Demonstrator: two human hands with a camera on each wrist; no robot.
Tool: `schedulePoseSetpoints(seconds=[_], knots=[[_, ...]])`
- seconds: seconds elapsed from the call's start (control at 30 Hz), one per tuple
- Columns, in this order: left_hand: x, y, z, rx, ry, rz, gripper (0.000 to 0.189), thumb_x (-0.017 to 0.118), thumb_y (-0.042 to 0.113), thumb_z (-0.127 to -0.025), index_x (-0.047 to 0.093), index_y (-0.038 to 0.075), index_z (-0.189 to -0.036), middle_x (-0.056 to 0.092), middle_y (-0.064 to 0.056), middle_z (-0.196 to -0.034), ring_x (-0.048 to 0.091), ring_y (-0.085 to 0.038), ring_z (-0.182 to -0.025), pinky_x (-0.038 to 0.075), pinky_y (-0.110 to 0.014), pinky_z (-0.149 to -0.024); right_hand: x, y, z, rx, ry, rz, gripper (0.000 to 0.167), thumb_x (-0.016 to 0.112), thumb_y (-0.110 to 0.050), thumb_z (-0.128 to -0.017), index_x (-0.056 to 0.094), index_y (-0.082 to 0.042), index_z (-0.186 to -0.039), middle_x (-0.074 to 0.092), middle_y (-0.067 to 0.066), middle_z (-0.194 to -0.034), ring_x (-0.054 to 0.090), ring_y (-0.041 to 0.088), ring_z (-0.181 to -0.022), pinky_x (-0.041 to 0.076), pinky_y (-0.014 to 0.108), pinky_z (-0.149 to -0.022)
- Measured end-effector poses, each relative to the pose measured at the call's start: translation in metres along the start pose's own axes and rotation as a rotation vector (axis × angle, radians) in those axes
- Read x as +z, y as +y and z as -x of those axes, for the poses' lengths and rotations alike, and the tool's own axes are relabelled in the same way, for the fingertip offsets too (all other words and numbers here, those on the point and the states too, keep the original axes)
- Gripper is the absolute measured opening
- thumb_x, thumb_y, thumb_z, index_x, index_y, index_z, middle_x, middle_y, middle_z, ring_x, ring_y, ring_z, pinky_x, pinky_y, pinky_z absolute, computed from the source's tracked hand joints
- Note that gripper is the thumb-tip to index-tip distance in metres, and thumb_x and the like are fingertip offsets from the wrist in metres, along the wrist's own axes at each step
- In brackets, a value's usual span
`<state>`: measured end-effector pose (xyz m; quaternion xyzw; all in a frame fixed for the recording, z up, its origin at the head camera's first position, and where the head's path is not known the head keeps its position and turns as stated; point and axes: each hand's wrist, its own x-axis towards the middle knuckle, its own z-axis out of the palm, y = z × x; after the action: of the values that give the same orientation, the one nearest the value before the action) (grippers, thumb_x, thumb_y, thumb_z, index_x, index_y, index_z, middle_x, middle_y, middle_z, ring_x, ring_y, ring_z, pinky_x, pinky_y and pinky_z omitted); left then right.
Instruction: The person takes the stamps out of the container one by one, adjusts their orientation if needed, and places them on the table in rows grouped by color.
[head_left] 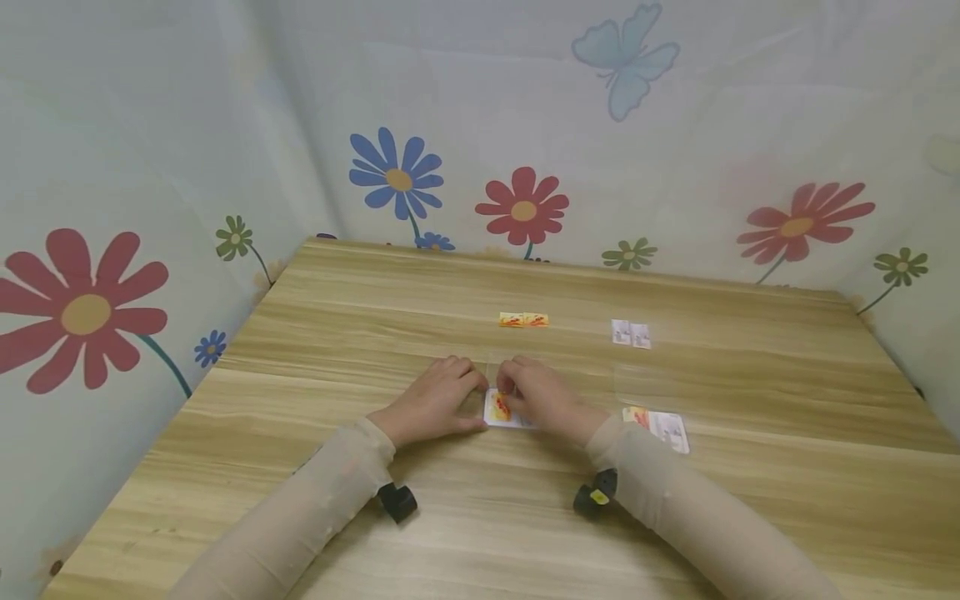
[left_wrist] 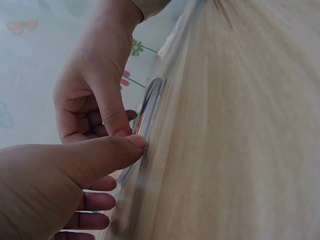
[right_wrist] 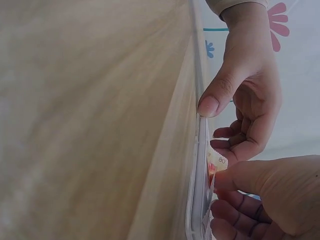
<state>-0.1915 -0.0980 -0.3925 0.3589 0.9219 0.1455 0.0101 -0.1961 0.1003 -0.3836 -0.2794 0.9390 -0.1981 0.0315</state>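
Slanting yellow-and-red stamp [right_wrist: 218, 160], serrated-edged

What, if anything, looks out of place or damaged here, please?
The stamp marked 80 looks askew: its perforated edge stands up from the pale case instead of lying flat, with the right hand holding it. Nothing appears spilled or damaged.

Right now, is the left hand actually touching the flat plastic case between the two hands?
Touching. The left wrist view shows it: the left hand rests its thumb tip on the edge of the flat plastic case, without a gap.
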Motion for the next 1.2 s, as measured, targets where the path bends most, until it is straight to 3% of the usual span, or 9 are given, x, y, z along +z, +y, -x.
schedulePoseSetpoints(seconds=[0.8,1.2], knots=[[0.002,-0.001,0.000,0.005,0.001,-0.008,0.048,0.074,0.042,-0.081,0.062,0.009,-0.114,0.058,-0.005,-0.113,0.051,-0.022,-0.107,0.040,-0.040,-0.102,-0.003,-0.002,0.003,-0.026,0.005,-0.025,0.004,0.066,-0.007,-0.085,0.065,-0.010,-0.088,0.061,0.001,-0.083,0.055,0.010,-0.075,0.047,0.023,-0.068],[0.003,-0.002,0.000,0.001,0.012,-0.011,0.048,0.074,0.042,-0.080,0.062,0.009,-0.113,0.058,-0.004,-0.111,0.051,-0.021,-0.106,0.041,-0.039,-0.100,-0.017,0.000,0.004,-0.038,-0.035,-0.167,0.008,0.063,-0.005,-0.083,0.063,-0.013,-0.084,0.062,-0.003,-0.078,0.052,0.007,-0.071,0.045,0.020,-0.064]])
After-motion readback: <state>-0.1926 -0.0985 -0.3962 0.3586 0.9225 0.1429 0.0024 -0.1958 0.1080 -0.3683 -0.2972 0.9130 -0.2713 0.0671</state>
